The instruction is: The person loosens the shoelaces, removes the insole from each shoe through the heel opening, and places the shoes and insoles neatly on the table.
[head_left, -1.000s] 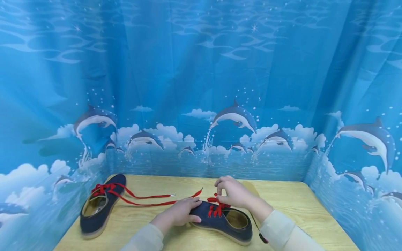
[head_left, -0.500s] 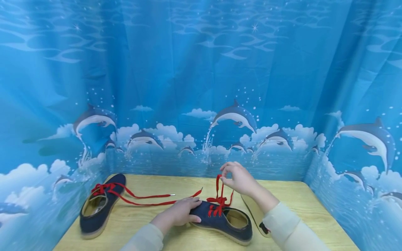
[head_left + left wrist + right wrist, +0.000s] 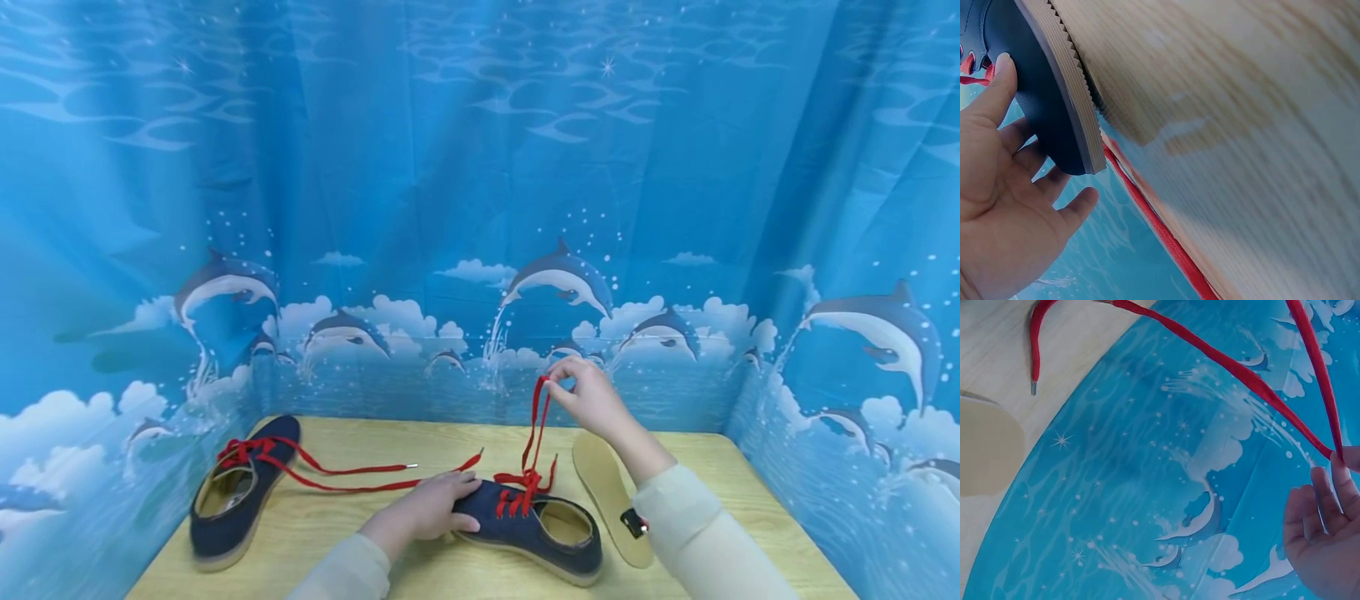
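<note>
A navy shoe (image 3: 498,517) with red laces sits near the front of the table, its toe pointing left. My left hand (image 3: 438,506) holds its toe; the left wrist view shows the thumb on one side of the navy toe (image 3: 1041,94) and the fingers round the other. High above the shoe, my right hand (image 3: 588,398) pinches a red shoelace (image 3: 534,421), drawn up into a tall narrow loop. In the right wrist view the lace (image 3: 1235,375) bends sharply at the fingertips. A short lace end with a metal tip (image 3: 1034,386) hangs free over the table.
Another navy shoe (image 3: 247,492) stands at the left, two long red laces (image 3: 352,487) stretching right from it. A beige insole (image 3: 603,471) lies right of the held shoe, with a small black item (image 3: 633,522) over it. A dolphin-print curtain (image 3: 480,208) encloses the table (image 3: 720,500).
My right hand has risen and shifted right from the knot, pulling the red shoelace up into a longer loop. More of the insole shows. The left hand and the shoe have stayed put.
</note>
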